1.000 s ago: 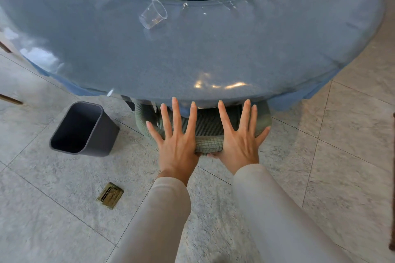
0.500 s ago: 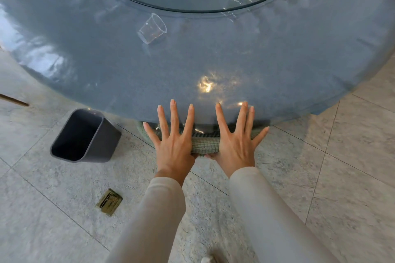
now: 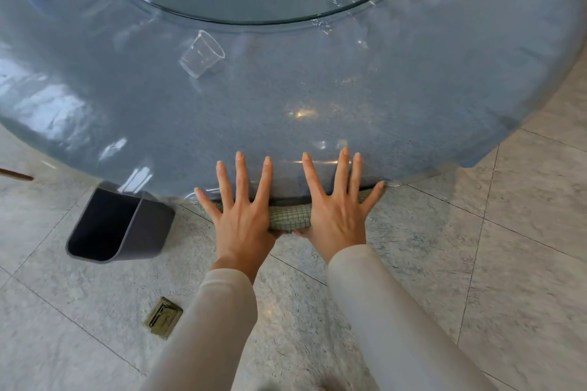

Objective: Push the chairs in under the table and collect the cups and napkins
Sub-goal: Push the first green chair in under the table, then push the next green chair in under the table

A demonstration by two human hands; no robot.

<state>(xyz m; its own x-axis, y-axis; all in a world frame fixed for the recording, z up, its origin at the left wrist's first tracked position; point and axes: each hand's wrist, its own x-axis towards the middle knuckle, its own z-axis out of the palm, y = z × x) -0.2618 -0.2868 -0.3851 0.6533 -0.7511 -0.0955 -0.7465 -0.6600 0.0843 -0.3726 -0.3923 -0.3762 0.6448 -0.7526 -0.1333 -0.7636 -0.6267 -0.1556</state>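
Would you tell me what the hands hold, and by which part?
Nothing is gripped: left hand and right hand press flat on top of the chair back.

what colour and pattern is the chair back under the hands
Muted green with a fine grid check, seen on the chair back between both hands in the head view.

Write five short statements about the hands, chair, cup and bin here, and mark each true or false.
1. The left hand and right hand press flat, fingers spread, on the chair. True.
2. The clear cup stands upright. False: the cup lies on its side on the table.
3. A dark bin sits on the floor left of the hands. True.
4. The left hand holds a napkin. False: it holds nothing.
5. The chair stands far out from the table. False: only its top edge shows below the table's rim.
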